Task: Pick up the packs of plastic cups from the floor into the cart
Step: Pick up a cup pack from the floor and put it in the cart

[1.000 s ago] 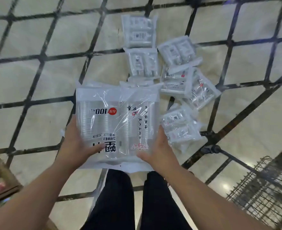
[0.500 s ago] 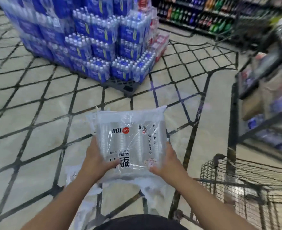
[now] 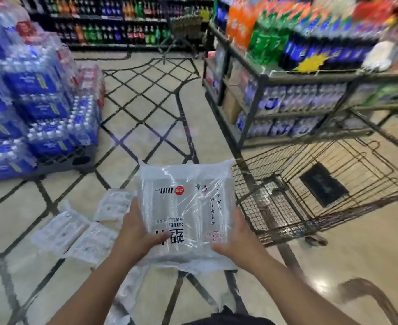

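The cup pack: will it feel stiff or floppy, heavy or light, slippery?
Probably light: the cup pack holds clear cups. Likely stiff, lying flat between left hand and right hand; its loose film edge droops. Glossy wrap may slip.

Blurred: soda shelves (image 3: 310, 41). Right edge cuts cart (image 3: 275, 207). Held pack of plastic cups (image 3: 184, 207) hides fingers of left hand (image 3: 134, 233), right hand (image 3: 239, 238).
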Demonstrator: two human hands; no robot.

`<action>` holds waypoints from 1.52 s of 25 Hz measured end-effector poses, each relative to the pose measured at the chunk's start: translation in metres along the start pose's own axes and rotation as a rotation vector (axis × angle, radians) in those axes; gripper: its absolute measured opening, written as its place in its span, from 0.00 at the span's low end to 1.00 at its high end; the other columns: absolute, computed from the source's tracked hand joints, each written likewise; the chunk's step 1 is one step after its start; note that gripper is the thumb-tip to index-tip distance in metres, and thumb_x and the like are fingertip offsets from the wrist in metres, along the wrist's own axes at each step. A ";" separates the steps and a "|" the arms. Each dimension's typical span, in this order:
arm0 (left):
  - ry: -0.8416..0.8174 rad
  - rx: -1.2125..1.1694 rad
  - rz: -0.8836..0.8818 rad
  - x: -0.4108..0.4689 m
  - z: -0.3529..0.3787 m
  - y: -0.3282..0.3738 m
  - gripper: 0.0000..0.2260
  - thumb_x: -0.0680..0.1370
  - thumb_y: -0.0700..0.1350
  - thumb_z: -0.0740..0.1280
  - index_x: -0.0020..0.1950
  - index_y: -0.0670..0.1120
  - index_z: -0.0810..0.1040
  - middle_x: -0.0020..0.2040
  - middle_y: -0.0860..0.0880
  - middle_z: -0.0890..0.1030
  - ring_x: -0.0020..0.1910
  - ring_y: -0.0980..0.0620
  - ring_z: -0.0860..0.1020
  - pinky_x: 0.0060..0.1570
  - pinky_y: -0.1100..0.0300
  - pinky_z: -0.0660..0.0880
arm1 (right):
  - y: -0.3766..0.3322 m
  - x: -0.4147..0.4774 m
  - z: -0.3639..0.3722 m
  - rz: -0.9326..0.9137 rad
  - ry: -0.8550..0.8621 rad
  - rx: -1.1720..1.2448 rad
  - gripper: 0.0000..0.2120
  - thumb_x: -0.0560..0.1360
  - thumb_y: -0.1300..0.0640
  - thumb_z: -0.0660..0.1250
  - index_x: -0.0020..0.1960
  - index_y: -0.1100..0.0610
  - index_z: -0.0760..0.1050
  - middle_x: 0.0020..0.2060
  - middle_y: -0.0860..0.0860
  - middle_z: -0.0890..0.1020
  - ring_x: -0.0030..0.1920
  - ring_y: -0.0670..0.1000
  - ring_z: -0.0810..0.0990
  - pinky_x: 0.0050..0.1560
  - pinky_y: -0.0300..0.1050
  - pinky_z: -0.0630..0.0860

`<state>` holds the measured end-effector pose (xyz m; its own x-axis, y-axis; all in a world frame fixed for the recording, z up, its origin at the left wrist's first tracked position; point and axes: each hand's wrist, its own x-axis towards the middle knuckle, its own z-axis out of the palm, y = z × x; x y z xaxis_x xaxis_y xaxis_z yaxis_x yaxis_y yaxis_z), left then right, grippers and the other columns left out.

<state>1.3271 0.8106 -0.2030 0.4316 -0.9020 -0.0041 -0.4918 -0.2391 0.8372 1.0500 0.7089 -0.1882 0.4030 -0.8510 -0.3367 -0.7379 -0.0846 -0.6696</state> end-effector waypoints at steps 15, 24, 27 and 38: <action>-0.328 0.019 0.193 0.031 0.287 0.195 0.53 0.58 0.58 0.85 0.76 0.60 0.58 0.65 0.57 0.73 0.66 0.49 0.72 0.62 0.45 0.75 | 0.230 -0.075 -0.206 0.290 0.279 0.104 0.54 0.68 0.43 0.78 0.79 0.44 0.43 0.72 0.54 0.66 0.64 0.55 0.76 0.53 0.48 0.73; -0.359 -0.015 0.206 0.060 0.400 0.283 0.51 0.60 0.54 0.85 0.76 0.59 0.59 0.65 0.58 0.72 0.64 0.54 0.73 0.63 0.50 0.73 | 0.317 -0.051 -0.321 0.308 0.301 0.074 0.57 0.68 0.41 0.78 0.79 0.42 0.38 0.76 0.56 0.62 0.66 0.55 0.75 0.58 0.48 0.74; -0.368 -0.006 0.196 0.087 0.411 0.287 0.51 0.59 0.55 0.85 0.75 0.59 0.60 0.65 0.59 0.72 0.64 0.54 0.73 0.63 0.47 0.74 | 0.324 -0.025 -0.335 0.294 0.271 0.087 0.55 0.68 0.42 0.78 0.78 0.40 0.40 0.73 0.56 0.64 0.60 0.54 0.77 0.52 0.46 0.73; -0.355 -0.008 0.052 0.197 0.473 0.288 0.53 0.61 0.58 0.84 0.76 0.56 0.54 0.67 0.58 0.67 0.65 0.54 0.70 0.65 0.49 0.72 | 0.333 0.099 -0.398 0.337 0.228 0.003 0.53 0.63 0.44 0.81 0.77 0.44 0.50 0.67 0.49 0.70 0.61 0.51 0.77 0.59 0.48 0.76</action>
<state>0.9123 0.3940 -0.2213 0.1156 -0.9819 -0.1503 -0.4999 -0.1883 0.8454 0.6291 0.3908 -0.1808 0.0076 -0.9240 -0.3823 -0.8065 0.2203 -0.5486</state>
